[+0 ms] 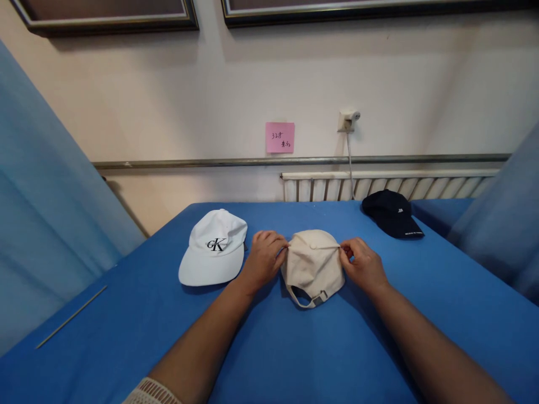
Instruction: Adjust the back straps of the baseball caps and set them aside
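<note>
A beige baseball cap [314, 266] lies on the blue-covered table, its back strap and buckle facing me and its crown button on top. On its left side, my left hand [266, 255] pinches a bit of the fabric between thumb and fingers. My right hand [362, 261] pinches the opposite side in the same way, and a fold of cloth runs between the two grips. Left of my left hand sits a white cap [217, 244] with black lettering, brim toward me. A black cap [391, 212] rests at the back right, beyond my right hand.
Blue sheeting [138, 331] covers the table. A thin stick [71, 317] lies at the left edge. Behind the table are a radiator [387, 185], a metal rail [210, 163], a pink note [280, 137] and a plugged socket [347, 121]. A blue curtain [46, 196] hangs at left.
</note>
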`<move>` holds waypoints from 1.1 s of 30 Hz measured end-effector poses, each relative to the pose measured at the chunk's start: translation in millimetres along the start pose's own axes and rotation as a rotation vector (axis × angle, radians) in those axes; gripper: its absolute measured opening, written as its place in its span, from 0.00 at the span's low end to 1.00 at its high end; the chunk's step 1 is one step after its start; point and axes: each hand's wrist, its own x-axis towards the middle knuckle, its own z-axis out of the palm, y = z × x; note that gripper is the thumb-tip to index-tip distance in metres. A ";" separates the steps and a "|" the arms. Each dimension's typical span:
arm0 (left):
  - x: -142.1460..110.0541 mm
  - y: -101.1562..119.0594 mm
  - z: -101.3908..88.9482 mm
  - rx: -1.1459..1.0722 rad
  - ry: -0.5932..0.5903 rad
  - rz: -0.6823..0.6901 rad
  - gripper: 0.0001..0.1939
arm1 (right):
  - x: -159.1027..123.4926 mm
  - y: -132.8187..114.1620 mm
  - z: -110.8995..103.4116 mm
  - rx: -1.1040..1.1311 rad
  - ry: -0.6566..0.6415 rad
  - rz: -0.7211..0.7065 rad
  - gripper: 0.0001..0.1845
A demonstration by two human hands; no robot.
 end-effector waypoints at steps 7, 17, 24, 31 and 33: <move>-8.7 -19.5 0.5 0.004 0.076 -0.099 0.09 | -3.1 -28.8 -11.6 0.129 -0.142 -0.152 0.04; -17.2 -10.2 -26.4 -0.071 0.005 -0.178 0.04 | -11.8 -48.3 -6.3 0.185 -0.207 -0.096 0.02; -13.5 31.3 -44.6 -0.071 -0.227 -0.034 0.03 | -10.8 -48.6 -8.7 0.202 -0.177 -0.089 0.04; -13.0 28.3 -46.2 -0.095 -0.209 -0.065 0.03 | -11.8 -48.7 -7.6 0.206 -0.150 -0.095 0.04; -13.0 31.5 -46.8 -0.075 -0.219 -0.062 0.04 | -11.6 -48.6 -7.4 0.211 -0.151 -0.092 0.04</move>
